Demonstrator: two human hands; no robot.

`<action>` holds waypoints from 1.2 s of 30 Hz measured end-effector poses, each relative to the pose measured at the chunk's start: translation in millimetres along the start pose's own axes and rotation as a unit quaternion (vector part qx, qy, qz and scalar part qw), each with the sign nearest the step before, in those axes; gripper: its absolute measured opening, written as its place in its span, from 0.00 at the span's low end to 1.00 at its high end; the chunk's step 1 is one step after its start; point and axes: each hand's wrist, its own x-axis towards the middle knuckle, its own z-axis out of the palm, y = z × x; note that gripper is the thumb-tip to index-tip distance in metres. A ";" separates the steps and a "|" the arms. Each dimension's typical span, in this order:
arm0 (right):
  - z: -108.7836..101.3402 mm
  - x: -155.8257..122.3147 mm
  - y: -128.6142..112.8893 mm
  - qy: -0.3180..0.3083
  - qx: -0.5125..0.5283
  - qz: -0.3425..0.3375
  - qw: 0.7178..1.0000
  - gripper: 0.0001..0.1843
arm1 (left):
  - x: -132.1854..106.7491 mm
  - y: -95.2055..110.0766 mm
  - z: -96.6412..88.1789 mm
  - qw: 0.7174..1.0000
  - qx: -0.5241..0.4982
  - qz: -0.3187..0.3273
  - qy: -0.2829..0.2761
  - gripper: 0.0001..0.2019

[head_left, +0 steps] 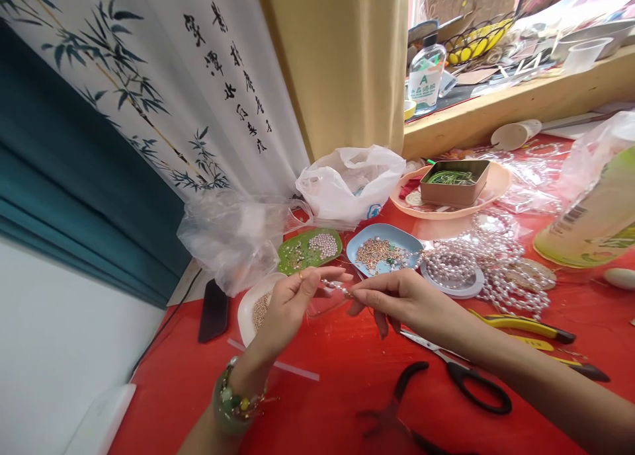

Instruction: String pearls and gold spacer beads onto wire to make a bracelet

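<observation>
Fingers [317, 280] of the left hand [290, 303] are pinched shut on one end of a short bead strand [336, 287]; fingers of the right hand [401, 299] pinch its other end, holding it just above the red table [337, 402]. Left of the hands: a phone [213, 311] and a white bowl [248, 309]. Behind them: a green dish [297, 251], a blue dish [391, 235], pearl strings [501, 270]. Right, near the forearm: scissors [461, 375] and pliers [526, 324].
</observation>
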 end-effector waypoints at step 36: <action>-57.8 23.6 16.2 0.334 0.244 -0.054 0.909 0.08 | -8.4 -41.0 16.9 0.899 -0.348 -0.225 -0.141 0.12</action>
